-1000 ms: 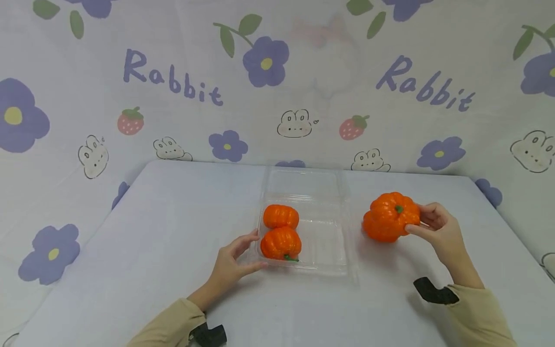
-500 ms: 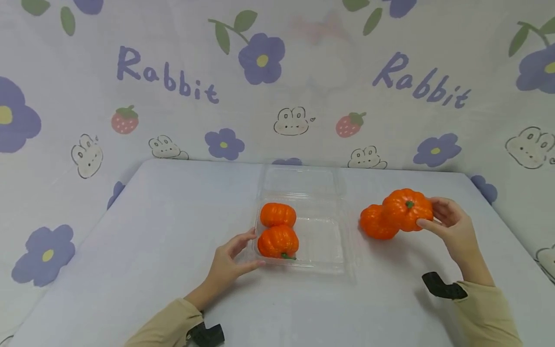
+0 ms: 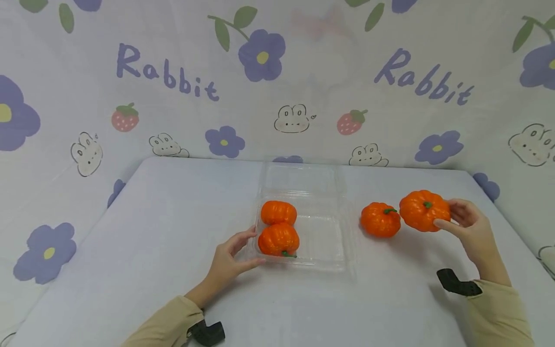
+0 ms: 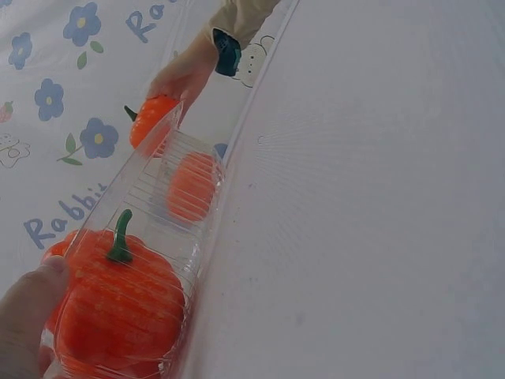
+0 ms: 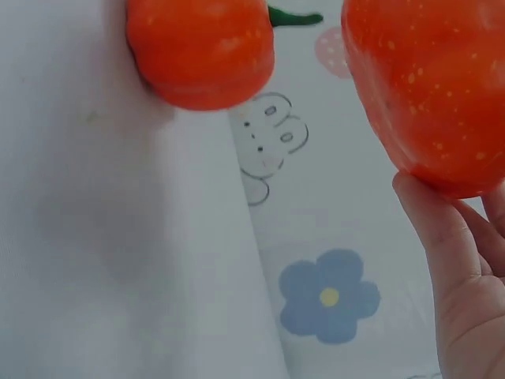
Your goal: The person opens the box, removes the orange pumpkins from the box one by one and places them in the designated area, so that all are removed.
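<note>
My right hand [image 3: 470, 229] holds a small orange pumpkin [image 3: 424, 210] with a green stem, gripped at its right side between thumb and fingers. In the right wrist view this held pumpkin [image 5: 434, 87] appears raised beside a second pumpkin [image 5: 201, 51], which rests on the table just left of it. A clear plastic clamshell box [image 3: 323, 241] lies with its lid folded back. Two pumpkins [image 3: 279, 239] sit one behind the other in its left half. My left hand [image 3: 230, 258] grips the box's near left corner, thumb [image 4: 39, 292] along the front wall.
The white table [image 3: 173, 202] ends at a patterned curtain [image 3: 182, 120] behind it. The box's transparent lid [image 3: 301, 180] lies toward the back edge. A loose pumpkin [image 3: 380, 220] stands between the box and my right hand.
My right hand has moved right with the held pumpkin, from in front of the loose pumpkin to beside it, uncovering it. My left hand and the box stay in place.
</note>
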Action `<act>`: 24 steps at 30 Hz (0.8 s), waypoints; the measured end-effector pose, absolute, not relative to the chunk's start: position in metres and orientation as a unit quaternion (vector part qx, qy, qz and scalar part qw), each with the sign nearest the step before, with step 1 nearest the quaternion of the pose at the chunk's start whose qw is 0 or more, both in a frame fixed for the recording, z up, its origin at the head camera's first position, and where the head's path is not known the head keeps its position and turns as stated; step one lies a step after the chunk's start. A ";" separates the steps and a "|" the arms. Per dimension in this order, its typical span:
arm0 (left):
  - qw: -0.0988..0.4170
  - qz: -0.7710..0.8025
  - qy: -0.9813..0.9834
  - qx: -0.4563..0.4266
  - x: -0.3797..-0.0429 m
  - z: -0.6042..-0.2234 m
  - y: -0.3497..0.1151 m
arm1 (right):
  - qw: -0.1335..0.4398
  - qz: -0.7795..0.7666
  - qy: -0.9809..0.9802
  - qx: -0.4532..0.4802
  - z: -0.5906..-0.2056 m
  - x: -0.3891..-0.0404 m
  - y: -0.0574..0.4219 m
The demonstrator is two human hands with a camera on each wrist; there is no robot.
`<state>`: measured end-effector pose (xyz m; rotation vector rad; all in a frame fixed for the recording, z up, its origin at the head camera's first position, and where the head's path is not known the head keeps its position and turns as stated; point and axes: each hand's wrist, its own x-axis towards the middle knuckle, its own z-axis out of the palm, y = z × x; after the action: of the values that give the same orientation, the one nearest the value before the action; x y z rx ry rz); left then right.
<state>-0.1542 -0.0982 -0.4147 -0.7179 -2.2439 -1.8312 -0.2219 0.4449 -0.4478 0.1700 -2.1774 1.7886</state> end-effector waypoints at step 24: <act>0.083 -0.607 -0.753 -0.240 -0.154 -0.414 -0.097 | 0.113 0.578 -0.808 0.017 -0.415 -0.186 0.415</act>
<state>-0.1536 -0.0967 -0.4144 -0.7173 -2.2468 -1.8137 -0.1856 0.4146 -0.4151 0.0489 -2.3692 1.6964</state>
